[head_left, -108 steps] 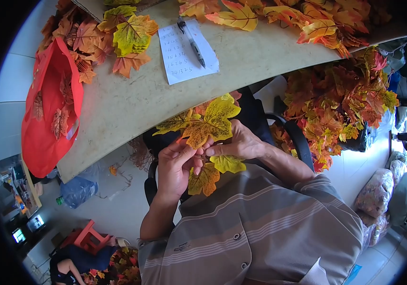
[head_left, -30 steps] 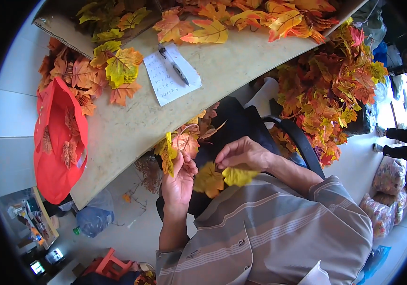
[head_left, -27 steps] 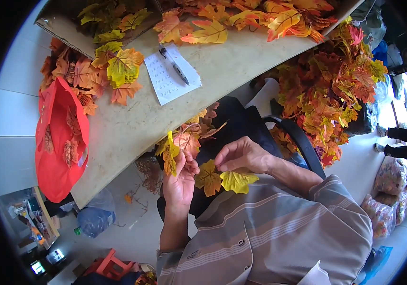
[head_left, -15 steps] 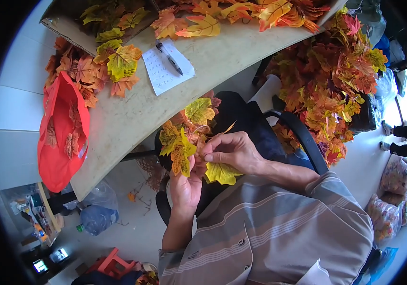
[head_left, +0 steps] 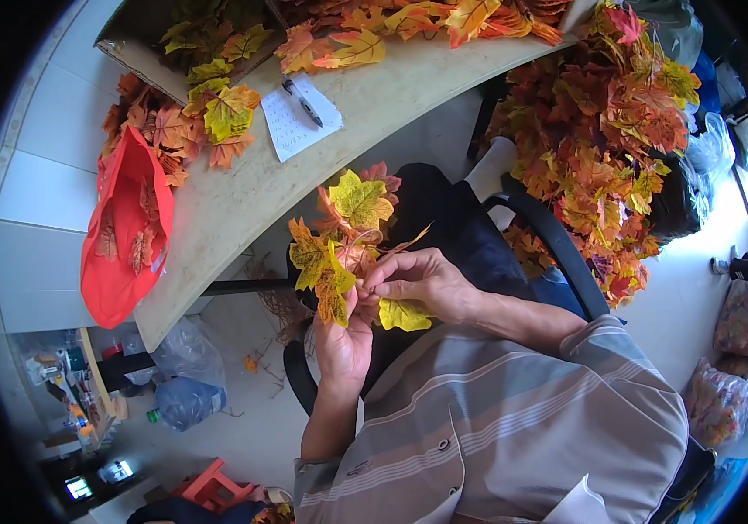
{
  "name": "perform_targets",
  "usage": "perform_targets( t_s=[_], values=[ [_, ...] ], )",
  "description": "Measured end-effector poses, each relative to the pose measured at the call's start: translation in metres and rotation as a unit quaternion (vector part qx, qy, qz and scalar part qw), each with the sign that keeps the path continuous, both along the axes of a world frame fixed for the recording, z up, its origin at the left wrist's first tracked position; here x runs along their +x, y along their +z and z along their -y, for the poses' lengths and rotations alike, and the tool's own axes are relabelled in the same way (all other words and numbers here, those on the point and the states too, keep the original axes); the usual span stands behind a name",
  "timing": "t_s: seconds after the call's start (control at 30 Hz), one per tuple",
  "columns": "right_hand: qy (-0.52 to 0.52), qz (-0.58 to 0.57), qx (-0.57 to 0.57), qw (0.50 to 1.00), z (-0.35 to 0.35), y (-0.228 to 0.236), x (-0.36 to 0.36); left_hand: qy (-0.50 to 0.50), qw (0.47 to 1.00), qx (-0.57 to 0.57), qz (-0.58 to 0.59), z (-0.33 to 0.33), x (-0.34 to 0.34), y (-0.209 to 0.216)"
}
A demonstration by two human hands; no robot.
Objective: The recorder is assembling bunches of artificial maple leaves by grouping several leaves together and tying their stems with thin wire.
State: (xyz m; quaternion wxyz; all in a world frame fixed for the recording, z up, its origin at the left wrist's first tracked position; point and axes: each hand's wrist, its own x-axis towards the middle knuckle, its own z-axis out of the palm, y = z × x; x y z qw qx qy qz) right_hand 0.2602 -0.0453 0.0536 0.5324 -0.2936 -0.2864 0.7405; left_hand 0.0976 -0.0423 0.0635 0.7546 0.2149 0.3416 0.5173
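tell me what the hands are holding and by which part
Left hand and right hand hold autumn-coloured artificial leaves, apparently by stems hidden between the fingers; the exact spot cannot be told.

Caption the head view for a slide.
Left hand and right hand together hold yellow-and-orange lobed artificial leaves beside a pale, curved-edged table.

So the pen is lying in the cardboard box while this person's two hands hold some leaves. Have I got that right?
Not quite: the pen lies on the paper, as the head view shows. The left hand and right hand do hold leaves.
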Motion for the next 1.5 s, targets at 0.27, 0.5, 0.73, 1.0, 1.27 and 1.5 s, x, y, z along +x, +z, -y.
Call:
perform_targets(
  t_s=[0.27,0.5,0.73,1.0,1.27,1.5],
  values=[
    [0.01,-0.045,0.007,0.999,0.011,0.0,0.006,0.0,0.998,0.032,-0.048,0.009,0.0,0.01],
    [0.046,-0.119,-0.01,0.992,0.008,-0.006,0.007,-0.007,0.999,0.018,-0.044,0.006,0.004,0.012],
    [-0.004,-0.008,0.02,1.0,0.009,-0.006,0.007,-0.03,1.0,-0.005,-0.007,0.006,0.004,-0.002],
    [0.04,-0.1,-0.027,0.994,0.006,-0.014,0.007,-0.007,0.999,-0.011,-0.035,0.009,0.005,-0.003],
    [0.063,-0.162,-0.053,0.983,0.006,-0.02,0.004,-0.017,0.998,-0.013,-0.065,0.012,0.011,0.004],
    [0.077,-0.176,-0.077,0.978,0.006,-0.021,0.004,-0.015,0.998,-0.008,-0.066,0.013,0.011,0.003]
  ],
)
